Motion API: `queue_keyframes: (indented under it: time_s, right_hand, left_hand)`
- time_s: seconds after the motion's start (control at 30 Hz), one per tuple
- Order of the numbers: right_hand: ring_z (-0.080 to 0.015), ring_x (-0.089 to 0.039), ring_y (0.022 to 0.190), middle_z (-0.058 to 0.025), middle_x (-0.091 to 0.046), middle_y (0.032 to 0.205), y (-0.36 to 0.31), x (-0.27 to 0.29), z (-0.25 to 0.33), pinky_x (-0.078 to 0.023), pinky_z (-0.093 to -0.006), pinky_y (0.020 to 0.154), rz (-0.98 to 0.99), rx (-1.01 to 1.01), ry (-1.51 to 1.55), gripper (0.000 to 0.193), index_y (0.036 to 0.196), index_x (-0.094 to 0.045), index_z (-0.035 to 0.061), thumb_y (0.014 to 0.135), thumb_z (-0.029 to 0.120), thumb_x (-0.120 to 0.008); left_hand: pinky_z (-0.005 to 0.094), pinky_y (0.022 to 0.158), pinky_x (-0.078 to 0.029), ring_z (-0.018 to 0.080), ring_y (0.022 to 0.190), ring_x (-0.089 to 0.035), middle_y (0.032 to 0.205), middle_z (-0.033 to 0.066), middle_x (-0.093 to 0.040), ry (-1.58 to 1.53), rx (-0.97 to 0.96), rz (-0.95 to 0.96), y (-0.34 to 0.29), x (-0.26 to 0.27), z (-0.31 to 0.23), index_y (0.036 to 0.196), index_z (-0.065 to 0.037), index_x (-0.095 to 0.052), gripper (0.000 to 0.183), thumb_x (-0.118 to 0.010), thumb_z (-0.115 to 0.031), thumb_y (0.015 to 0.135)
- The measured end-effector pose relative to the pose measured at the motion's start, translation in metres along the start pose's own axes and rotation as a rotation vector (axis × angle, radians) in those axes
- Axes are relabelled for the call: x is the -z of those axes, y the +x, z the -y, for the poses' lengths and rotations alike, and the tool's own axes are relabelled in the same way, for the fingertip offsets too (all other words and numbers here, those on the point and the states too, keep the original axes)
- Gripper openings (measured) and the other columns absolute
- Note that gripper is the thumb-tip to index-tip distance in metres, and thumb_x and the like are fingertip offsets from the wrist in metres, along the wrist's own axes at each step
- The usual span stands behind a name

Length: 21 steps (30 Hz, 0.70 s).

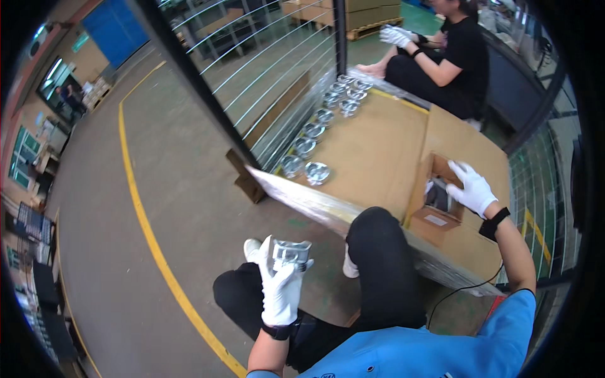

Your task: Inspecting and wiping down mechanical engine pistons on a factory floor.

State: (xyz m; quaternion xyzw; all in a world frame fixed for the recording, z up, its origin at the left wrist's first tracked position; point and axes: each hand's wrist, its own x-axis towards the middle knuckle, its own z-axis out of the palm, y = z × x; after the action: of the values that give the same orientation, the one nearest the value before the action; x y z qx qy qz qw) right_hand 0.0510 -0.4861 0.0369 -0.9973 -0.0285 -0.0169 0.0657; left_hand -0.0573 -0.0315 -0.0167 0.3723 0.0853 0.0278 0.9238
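Note:
My left hand (282, 292), in a white glove, grips a shiny metal piston (292, 253) above my lap. The thumb and fingers close round its lower part, and the palm side is partly hidden. My gloved right hand (472, 190) is at the right rim of a small open cardboard box (435, 225), fingers stretched out and apart. Dark grey pieces (437, 196) lie inside the box; their kind is hard to make out. Several more pistons (317, 172) stand along the left side of the cardboard-topped pallet load (372, 154).
A black post (201, 88) and wire mesh rise by the load's left side. Across it sits another person (441, 60) in white gloves. A thin black cable (463, 288) hangs near my right arm. A yellow floor line (142, 217) runs at left.

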Motion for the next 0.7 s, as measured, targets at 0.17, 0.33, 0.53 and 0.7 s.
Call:
queue_keyframes:
  time_s: [0.17,0.33,0.53,0.7]
  right_hand:
    - [-0.0364,-0.063,0.103,-0.0207,-0.064,0.111,0.004,-0.038,-0.039,-0.049,-0.0417,0.095,0.379,0.084,0.007,0.066,0.135,-0.055,0.0124,0.073,0.029,-0.07]
    - [-0.0313,-0.057,0.121,-0.0177,-0.06,0.131,0.023,-0.032,-0.031,-0.043,-0.0371,0.105,0.478,-0.095,0.274,0.059,0.137,-0.054,0.0057,0.082,0.024,-0.064]
    - [-0.0274,-0.062,0.104,-0.0125,-0.068,0.11,-0.011,-0.041,-0.061,-0.049,-0.0372,0.095,0.427,-0.141,0.231,0.042,0.113,-0.074,0.0164,0.072,0.012,-0.073]
    - [-0.0227,-0.065,0.103,-0.0109,-0.064,0.126,-0.01,-0.022,-0.065,-0.053,-0.0352,0.09,0.559,-0.251,0.493,0.054,0.131,-0.062,0.0128,0.077,0.007,-0.071]
  left_hand:
    - [0.0501,0.092,-0.049,0.0372,0.12,-0.055,0.133,0.0085,-0.049,-0.037,0.045,-0.004,0.001,-0.002,-0.004,0.149,-0.018,-0.031,0.076,-0.069,-0.009,0.084]
    - [0.0528,0.092,-0.048,0.0308,0.114,-0.057,0.13,0.0081,-0.054,-0.018,-0.011,0.008,-0.004,0.021,-0.012,0.147,-0.018,-0.035,0.069,-0.066,-0.014,0.085]
    - [0.0495,0.09,-0.051,0.0331,0.107,-0.059,0.13,0.0106,-0.053,-0.008,0.079,0.02,0.0,0.021,-0.004,0.15,-0.019,-0.033,0.072,-0.066,-0.014,0.086]
    - [0.0464,0.088,-0.052,0.0326,0.107,-0.06,0.132,0.0142,-0.052,0.018,0.102,0.006,-0.001,0.018,-0.002,0.152,-0.019,-0.029,0.077,-0.068,-0.016,0.085]
